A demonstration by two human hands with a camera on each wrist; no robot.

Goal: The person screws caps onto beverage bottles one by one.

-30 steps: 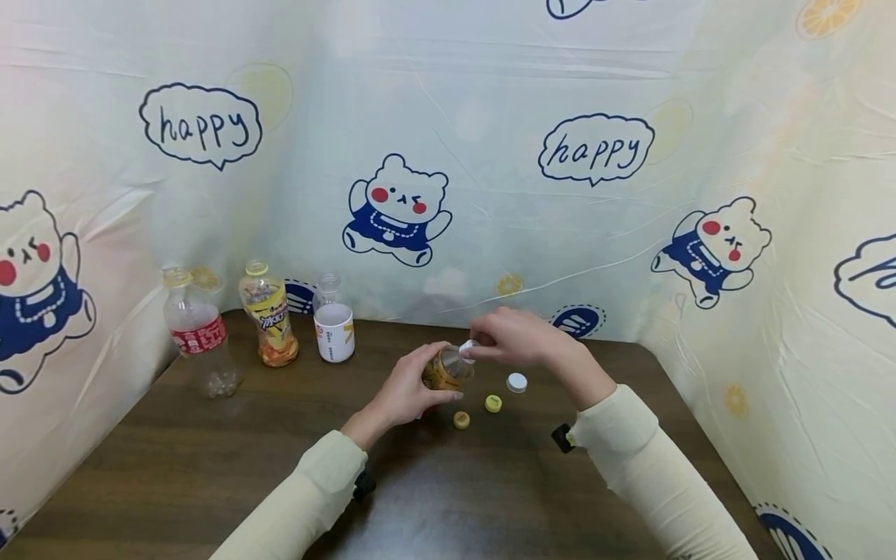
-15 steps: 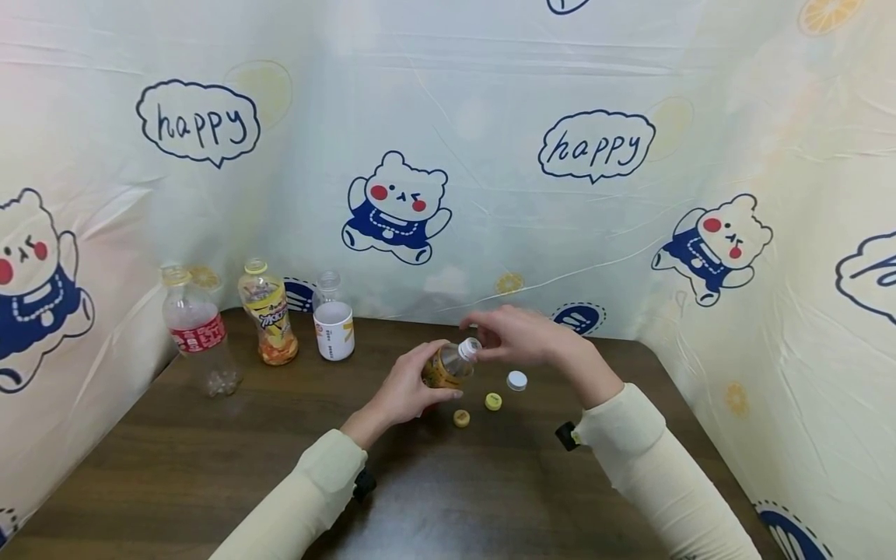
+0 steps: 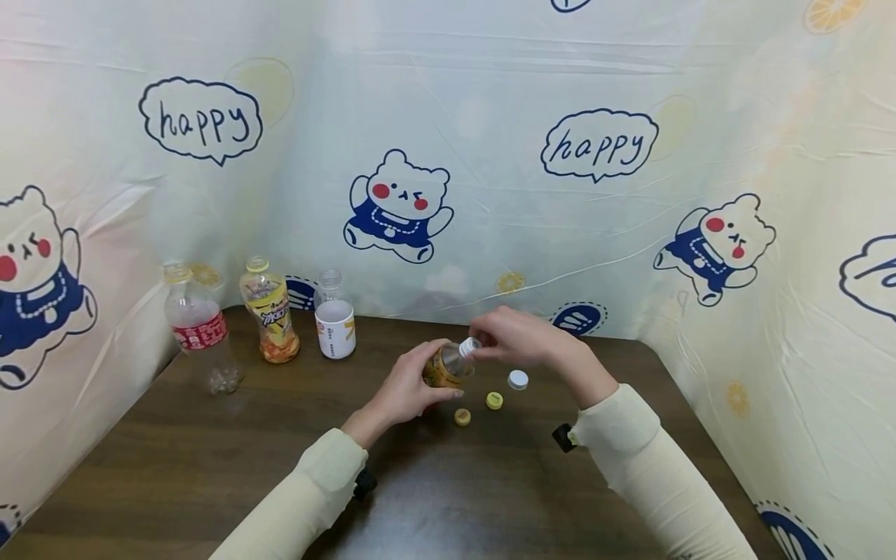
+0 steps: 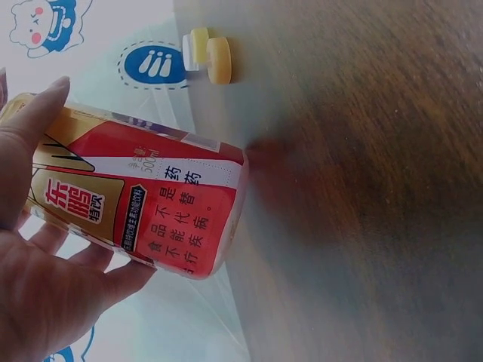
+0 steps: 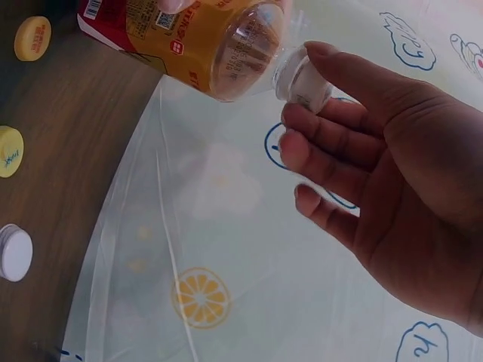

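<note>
My left hand (image 3: 409, 385) grips an energy drink bottle (image 4: 151, 181) with a red and gold label around its middle. The bottle leans toward the right, its base close over the wooden table in the left wrist view. At its mouth sits a white cap (image 5: 313, 84), which my right hand (image 3: 521, 336) pinches between thumb and fingertips. In the right wrist view the remaining fingers (image 5: 332, 162) of that hand spread loosely below the cap. Below and right of the bottle lie a white cap (image 3: 518, 379), a yellow cap (image 3: 494, 400) and an orange cap (image 3: 463, 417).
Along the back left of the table (image 3: 175, 467) stand three uncapped bottles: a clear one with a red label (image 3: 201, 334), a yellow-labelled one (image 3: 273, 315) and a clear one with a white label (image 3: 336, 330). A printed cloth (image 3: 483, 202) hangs behind and beside the table.
My right hand's fingers loosened around the white cap half a second ago, baring more of it, and now pinch it again. The left hand and the bottle stay in place.
</note>
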